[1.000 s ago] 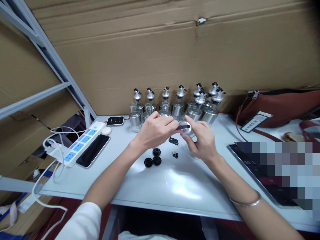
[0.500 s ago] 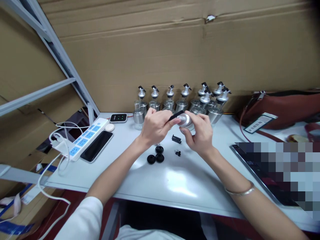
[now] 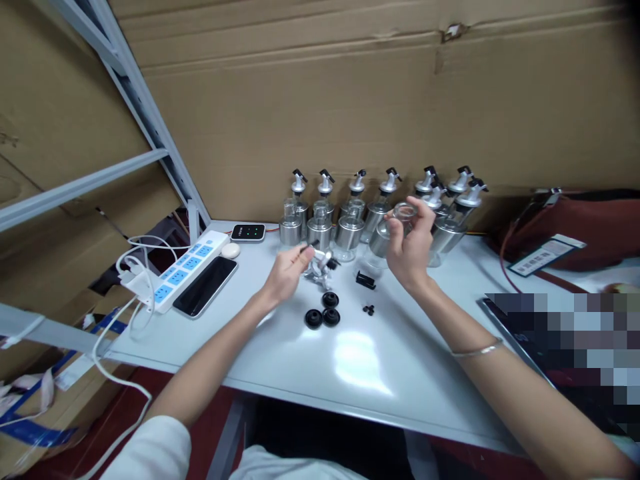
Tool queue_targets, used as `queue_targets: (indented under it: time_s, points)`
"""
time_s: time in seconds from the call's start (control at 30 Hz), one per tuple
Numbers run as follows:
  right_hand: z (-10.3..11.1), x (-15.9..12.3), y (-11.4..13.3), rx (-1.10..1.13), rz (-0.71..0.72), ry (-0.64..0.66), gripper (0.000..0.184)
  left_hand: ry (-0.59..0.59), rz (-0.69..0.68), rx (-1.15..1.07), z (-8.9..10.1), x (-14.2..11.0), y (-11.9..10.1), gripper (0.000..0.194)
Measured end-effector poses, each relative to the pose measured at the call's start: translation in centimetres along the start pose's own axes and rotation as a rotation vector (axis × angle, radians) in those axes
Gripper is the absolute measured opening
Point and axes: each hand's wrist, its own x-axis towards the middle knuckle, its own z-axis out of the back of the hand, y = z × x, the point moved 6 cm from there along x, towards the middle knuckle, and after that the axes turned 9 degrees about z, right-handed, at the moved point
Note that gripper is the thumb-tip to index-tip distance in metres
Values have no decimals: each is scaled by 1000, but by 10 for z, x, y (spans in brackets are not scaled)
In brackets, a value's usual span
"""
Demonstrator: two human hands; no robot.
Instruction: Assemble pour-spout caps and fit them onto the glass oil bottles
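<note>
With a row of finished dispenser bottles (image 3: pixel 380 200) standing at the back, our right hand (image 3: pixel 413 250) gripped an uncapped glass bottle (image 3: pixel 393 230) just before that row, our left hand (image 3: pixel 287 273) pinched its silver spout (image 3: pixel 320 263), and loose black stoppers (image 3: pixel 323 315) remained unfitted nearby.

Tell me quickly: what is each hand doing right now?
Left hand: closed on a silver pourer spout just above the table.
Right hand: closed around a glass bottle, lifted.
</note>
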Motion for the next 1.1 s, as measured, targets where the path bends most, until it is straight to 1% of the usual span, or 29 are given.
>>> queue_targets:
  time_s: [0.07,0.13,0.2,0.27,0.33,0.43,0.53,0.63,0.7,0.8,0.9,1.0,1.03,1.1]
  points:
    - [-10,1,-12,13,-43,6,40,82,-56,167,-15,-11,0,51]
    - [-18,0,-20,6,-46,6,40,129,-129,321,-25,-19,-2,51]
    - [-23,-2,-27,-12,-39,7,40,158,-177,419,-30,-22,-2,50]
    - [-27,-4,-34,-29,-28,13,39,195,-198,470,-33,-24,2,49]
    - [-30,-7,-39,-37,-26,30,38,224,-217,505,-35,-25,6,48]
    - [-34,-10,-45,-36,-29,49,37,236,-241,541,-36,-26,11,46]
    - [-34,-9,-47,-62,-6,36,36,251,-247,568,-38,-28,11,44]
    - [-33,-3,-46,-103,50,31,33,283,-218,543,-40,-29,9,43]
    - [-31,2,-43,-117,86,50,32,319,-168,470,-41,-29,7,43]
    - [-22,7,-27,-156,150,97,30,391,-47,313,-42,-30,7,42]
    - [-5,4,8,-181,255,140,25,452,61,181,-43,-31,7,41]
    - [3,-13,60,-33,489,352,14,537,138,91,-47,-35,6,41]
    - [5,-20,74,16,543,406,12,566,158,68,-49,-37,6,41]
    - [10,-30,94,85,592,453,11,606,187,30,-51,-40,5,38]
